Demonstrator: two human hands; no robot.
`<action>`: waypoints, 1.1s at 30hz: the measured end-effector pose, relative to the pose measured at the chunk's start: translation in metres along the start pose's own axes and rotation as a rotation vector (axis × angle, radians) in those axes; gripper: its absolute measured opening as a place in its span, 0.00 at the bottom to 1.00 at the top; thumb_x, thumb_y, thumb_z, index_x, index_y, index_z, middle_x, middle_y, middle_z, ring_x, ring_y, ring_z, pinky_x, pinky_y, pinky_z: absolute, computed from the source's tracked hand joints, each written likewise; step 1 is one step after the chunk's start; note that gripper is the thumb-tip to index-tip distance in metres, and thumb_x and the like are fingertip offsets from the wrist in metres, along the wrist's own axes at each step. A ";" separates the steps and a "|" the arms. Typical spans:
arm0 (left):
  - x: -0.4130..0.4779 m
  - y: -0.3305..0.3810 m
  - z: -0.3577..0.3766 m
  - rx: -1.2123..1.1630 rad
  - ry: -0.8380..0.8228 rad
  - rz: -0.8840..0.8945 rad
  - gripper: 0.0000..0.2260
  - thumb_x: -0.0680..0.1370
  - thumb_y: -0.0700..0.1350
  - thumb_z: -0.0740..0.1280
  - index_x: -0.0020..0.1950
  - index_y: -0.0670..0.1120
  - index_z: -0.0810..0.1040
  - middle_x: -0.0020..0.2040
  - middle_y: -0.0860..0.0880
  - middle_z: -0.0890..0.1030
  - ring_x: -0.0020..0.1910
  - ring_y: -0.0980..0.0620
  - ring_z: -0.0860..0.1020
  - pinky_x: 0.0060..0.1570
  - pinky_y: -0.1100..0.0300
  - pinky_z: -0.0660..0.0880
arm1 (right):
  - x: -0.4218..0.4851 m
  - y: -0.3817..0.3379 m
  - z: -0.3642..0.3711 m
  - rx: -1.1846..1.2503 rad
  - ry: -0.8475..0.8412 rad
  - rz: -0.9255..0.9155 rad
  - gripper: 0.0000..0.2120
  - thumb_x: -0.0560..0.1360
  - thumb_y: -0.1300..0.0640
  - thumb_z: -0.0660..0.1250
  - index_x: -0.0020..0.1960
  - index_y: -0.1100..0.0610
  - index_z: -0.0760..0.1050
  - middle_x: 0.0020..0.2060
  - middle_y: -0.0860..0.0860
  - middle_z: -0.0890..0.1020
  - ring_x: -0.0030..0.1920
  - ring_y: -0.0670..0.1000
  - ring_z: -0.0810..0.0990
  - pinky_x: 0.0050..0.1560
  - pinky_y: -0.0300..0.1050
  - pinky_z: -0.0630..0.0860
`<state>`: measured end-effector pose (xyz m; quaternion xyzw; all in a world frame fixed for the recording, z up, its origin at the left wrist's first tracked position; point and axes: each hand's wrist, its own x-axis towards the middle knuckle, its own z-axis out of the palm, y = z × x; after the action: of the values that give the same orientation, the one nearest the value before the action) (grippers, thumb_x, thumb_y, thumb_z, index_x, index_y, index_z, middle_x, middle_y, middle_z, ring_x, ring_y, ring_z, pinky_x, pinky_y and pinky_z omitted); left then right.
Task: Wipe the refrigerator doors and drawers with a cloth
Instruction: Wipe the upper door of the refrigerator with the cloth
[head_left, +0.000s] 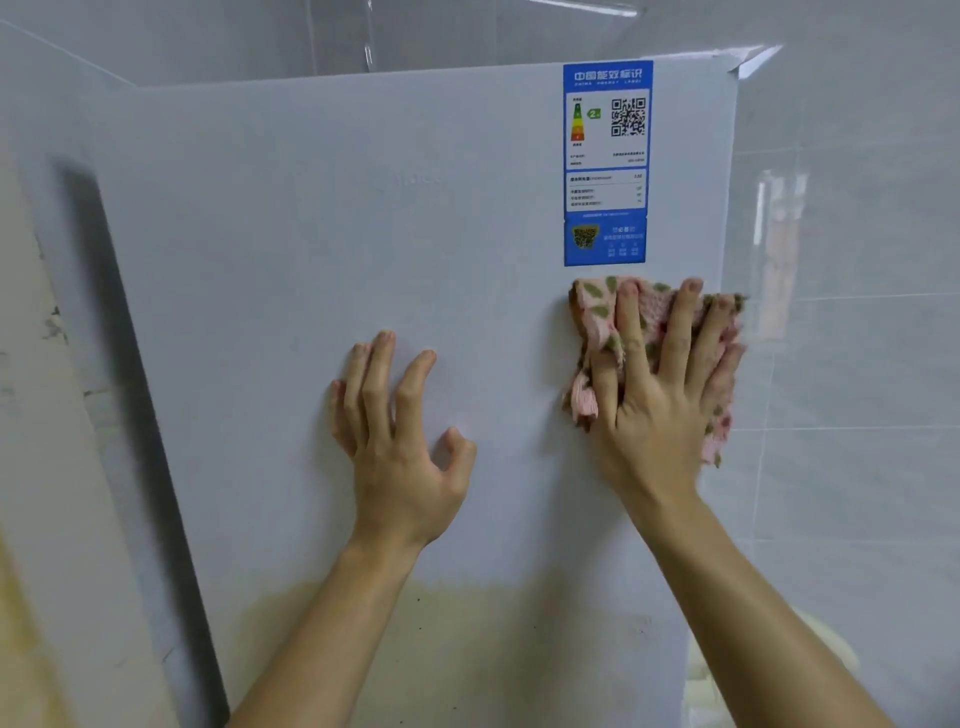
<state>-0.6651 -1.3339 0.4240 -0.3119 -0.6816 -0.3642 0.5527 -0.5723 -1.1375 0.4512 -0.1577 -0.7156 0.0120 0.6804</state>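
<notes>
Refrigerator door (311, 260), white, smooth and flat, fills most of the view, seen close up from the person's head height. A tall blue and white paper energy label (605, 161), printed with a coloured rating scale and a square scan code, is stuck near the door's upper right corner.

Just below the label, a pink woven cloth with green leaf shapes (595, 312) lies flat against the door, close to the door's right edge. The right hand (660, 400) is spread over it, fingers straight and fanned apart, palm pressing the cloth onto the surface. The fingers are not curled round the cloth; it is pinned under the flat hand. Crumpled edges of the cloth stick out above the fingertips, to the left of the hand and down its right side.

The left hand (400, 447) sits on the bare door to the left of the cloth, a little lower and well apart from it. Its fingers are loosely bent, tips touching the door, thumb out to the right. It grasps nothing.

Both bare forearms come up from the bottom of the view.

A broad yellowish stain (467, 634) covers the lower part of the door, below both hands. A dark shadowed strip (109, 322) runs down the door's left side, with a pale, yellow-marked surface (31, 441) beyond it. Glossy pale grey wall tiles (857, 322) stand to the right of the refrigerator.
</notes>
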 end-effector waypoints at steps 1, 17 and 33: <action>0.001 -0.003 -0.002 0.010 -0.013 0.019 0.31 0.72 0.48 0.66 0.76 0.45 0.73 0.82 0.41 0.64 0.83 0.39 0.58 0.81 0.39 0.52 | 0.017 -0.013 0.003 -0.015 0.019 -0.007 0.24 0.88 0.46 0.52 0.84 0.45 0.57 0.84 0.61 0.56 0.83 0.66 0.51 0.80 0.72 0.49; -0.003 -0.110 -0.056 0.073 -0.043 0.100 0.25 0.81 0.45 0.60 0.79 0.42 0.68 0.81 0.41 0.65 0.81 0.39 0.62 0.81 0.45 0.57 | -0.158 -0.121 0.050 0.010 -0.213 -0.343 0.31 0.82 0.49 0.59 0.84 0.51 0.60 0.85 0.55 0.54 0.84 0.58 0.54 0.84 0.59 0.47; -0.002 -0.168 -0.083 0.085 -0.059 0.140 0.25 0.81 0.45 0.64 0.79 0.44 0.69 0.82 0.41 0.63 0.83 0.40 0.58 0.82 0.43 0.54 | 0.002 -0.193 0.068 0.170 0.157 -0.174 0.20 0.87 0.56 0.61 0.78 0.61 0.70 0.79 0.59 0.68 0.81 0.58 0.63 0.83 0.59 0.57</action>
<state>-0.7598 -1.4942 0.4069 -0.3459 -0.6890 -0.2860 0.5691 -0.6789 -1.3066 0.4929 -0.0375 -0.6675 0.0010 0.7437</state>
